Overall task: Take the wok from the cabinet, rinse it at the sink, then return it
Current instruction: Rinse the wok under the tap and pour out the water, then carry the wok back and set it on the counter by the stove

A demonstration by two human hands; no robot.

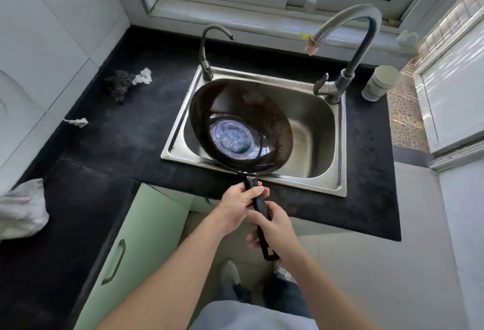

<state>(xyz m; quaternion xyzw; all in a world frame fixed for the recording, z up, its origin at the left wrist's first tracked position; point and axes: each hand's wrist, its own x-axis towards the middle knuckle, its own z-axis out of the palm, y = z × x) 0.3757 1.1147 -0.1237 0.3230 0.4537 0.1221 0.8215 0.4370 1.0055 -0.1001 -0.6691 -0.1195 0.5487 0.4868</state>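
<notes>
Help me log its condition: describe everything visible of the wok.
The wok is round, deep and dark, seemingly blackened metal with brownish patches on its inner wall. A shallow pool of water lies in its bottom. Its long black handle points toward the person; the left hand grips it near the bowl, the right hand nearer its end. The bowl hangs over the left of the steel sink; contact with its rim is unclear.

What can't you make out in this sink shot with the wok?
Head view, all:
1. Drain of the stainless steel sink: hidden behind the dark round metal wok.
2. Small clear bottle on the windowsill: blurred.
3. Crumpled grey cloth: cut off by the left edge.
</notes>
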